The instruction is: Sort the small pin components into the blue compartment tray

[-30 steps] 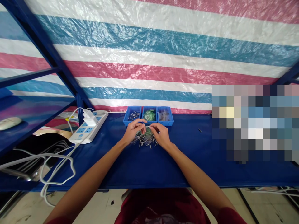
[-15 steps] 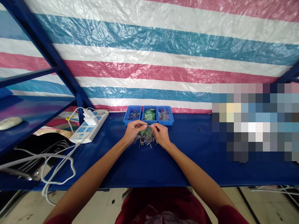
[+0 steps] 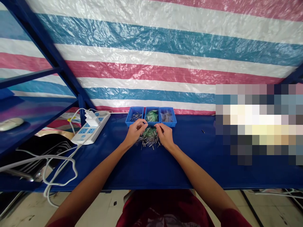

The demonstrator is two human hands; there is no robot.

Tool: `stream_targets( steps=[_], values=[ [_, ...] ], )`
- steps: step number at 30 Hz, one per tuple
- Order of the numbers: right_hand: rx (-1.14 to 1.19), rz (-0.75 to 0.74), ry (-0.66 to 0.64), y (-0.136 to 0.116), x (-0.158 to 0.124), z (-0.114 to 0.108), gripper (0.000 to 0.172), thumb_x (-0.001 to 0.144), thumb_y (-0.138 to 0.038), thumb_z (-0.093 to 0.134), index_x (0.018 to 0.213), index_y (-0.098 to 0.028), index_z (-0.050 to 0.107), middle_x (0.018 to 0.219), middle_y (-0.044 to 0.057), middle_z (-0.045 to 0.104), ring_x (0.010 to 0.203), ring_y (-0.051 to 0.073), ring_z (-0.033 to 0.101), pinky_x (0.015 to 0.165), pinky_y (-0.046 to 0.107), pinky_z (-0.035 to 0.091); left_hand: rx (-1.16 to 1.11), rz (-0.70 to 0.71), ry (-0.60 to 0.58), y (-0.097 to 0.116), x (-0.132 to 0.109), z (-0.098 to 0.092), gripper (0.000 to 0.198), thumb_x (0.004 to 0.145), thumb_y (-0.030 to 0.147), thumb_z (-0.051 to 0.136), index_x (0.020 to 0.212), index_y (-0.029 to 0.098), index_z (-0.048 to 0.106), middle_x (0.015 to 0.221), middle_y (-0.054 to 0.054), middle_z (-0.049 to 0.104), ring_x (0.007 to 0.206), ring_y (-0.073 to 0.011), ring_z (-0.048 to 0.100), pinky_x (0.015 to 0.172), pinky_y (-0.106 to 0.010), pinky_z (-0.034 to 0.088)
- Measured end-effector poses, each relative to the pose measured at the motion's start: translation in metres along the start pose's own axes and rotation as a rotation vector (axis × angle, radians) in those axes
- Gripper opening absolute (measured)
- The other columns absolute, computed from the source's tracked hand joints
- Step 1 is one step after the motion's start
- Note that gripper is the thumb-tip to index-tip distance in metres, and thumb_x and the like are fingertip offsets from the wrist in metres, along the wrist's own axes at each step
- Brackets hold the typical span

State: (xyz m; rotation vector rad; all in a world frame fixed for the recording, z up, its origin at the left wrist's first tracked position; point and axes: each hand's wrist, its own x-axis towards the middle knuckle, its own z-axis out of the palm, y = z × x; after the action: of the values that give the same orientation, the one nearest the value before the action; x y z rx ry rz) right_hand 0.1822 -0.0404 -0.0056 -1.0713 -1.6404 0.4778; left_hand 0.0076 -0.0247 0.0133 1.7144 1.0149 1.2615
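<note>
Over a pile of thin metal pin-like parts (image 3: 151,145), my left hand (image 3: 134,134) has its thumb and fingertips pinched together. My right hand (image 3: 166,136) is pinched in the same way, a small gap to the right. Whatever lies in either pinch is too small to make out. Green plastic packaging (image 3: 149,131) shows among the parts between the hands. Just behind are three blue bins side by side: the left bin (image 3: 130,124) has loose dark pins, the middle bin (image 3: 152,124) a green bag, the right bin (image 3: 168,124) clear plastic bags.
On the left of the blue table (image 3: 153,173) lies a white power strip (image 3: 82,138) with plugged-in adapters and loose white cables (image 3: 59,157). One pin (image 3: 203,131) lies alone to the right. A white mouse (image 3: 11,124) rests on the left shelf. The far right is pixelated.
My hands have drawn slightly apart; their fingertips were together over the pile and now have a gap between them. The bins and pile look unchanged.
</note>
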Motion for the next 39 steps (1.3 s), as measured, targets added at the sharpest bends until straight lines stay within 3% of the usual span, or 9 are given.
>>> stream_targets(
  steps=[13,19,25,29,33,36,39],
  values=[
    [-0.009,0.004,-0.004,-0.002,0.0,0.0,0.037,0.095,-0.038,0.038,0.087,-0.017,0.069,0.074,0.005,0.067,0.069,0.017,0.062,0.065,0.026,0.046,0.004,-0.065,0.034,-0.005,0.006,-0.003,0.028,0.076,0.041,0.068,0.078,0.014,0.067,0.059,0.0,0.06,0.048,-0.0112,0.055,0.051,-0.023,0.047],
    [-0.005,-0.043,-0.023,-0.003,0.001,0.0,0.029,0.092,-0.037,0.047,0.09,-0.018,0.068,0.081,0.005,0.067,0.065,0.015,0.058,0.064,0.026,0.046,-0.059,-0.098,-0.06,-0.003,0.003,0.0,0.03,0.079,0.04,0.066,0.095,0.015,0.065,0.054,0.004,0.056,0.039,-0.008,0.047,0.042,-0.02,0.041],
    [-0.033,-0.138,-0.118,0.0,-0.001,0.003,0.027,0.092,-0.038,0.05,0.087,-0.019,0.068,0.074,0.004,0.063,0.065,0.014,0.056,0.064,0.026,0.045,-0.034,-0.092,-0.049,-0.004,0.0,0.001,0.028,0.082,0.039,0.064,0.097,0.015,0.062,0.048,0.006,0.052,0.035,-0.0059,0.041,0.038,-0.017,0.035],
    [-0.058,-0.13,-0.1,0.003,-0.001,0.004,0.026,0.094,-0.035,0.047,0.084,-0.019,0.066,0.076,0.004,0.063,0.067,0.015,0.056,0.066,0.025,0.044,-0.066,-0.093,-0.042,-0.003,0.001,0.001,0.031,0.081,0.041,0.063,0.098,0.015,0.062,0.053,0.004,0.057,0.039,-0.0078,0.047,0.04,-0.018,0.04],
    [-0.05,-0.089,-0.03,0.005,0.0,0.004,0.025,0.094,-0.033,0.047,0.084,-0.018,0.064,0.078,0.004,0.064,0.069,0.015,0.058,0.068,0.026,0.045,0.002,-0.066,-0.104,0.0,0.002,-0.003,0.028,0.077,0.042,0.067,0.084,0.014,0.067,0.062,-0.001,0.063,0.049,-0.0109,0.055,0.045,-0.021,0.044],
    [-0.047,-0.075,-0.033,0.005,0.0,0.004,0.025,0.093,-0.034,0.047,0.084,-0.018,0.064,0.078,0.004,0.065,0.069,0.015,0.059,0.068,0.026,0.045,0.09,-0.025,-0.153,0.003,0.001,-0.006,0.027,0.078,0.041,0.066,0.072,0.014,0.066,0.059,-0.001,0.06,0.048,-0.0099,0.052,0.047,-0.021,0.042],
    [-0.056,-0.054,-0.028,0.004,-0.001,0.004,0.028,0.094,-0.036,0.045,0.085,-0.019,0.064,0.078,0.004,0.065,0.068,0.016,0.059,0.067,0.026,0.045,0.072,-0.05,-0.132,0.004,0.001,-0.006,0.031,0.079,0.041,0.066,0.061,0.015,0.061,0.049,0.002,0.052,0.043,-0.0083,0.046,0.044,-0.02,0.038]
  ],
)
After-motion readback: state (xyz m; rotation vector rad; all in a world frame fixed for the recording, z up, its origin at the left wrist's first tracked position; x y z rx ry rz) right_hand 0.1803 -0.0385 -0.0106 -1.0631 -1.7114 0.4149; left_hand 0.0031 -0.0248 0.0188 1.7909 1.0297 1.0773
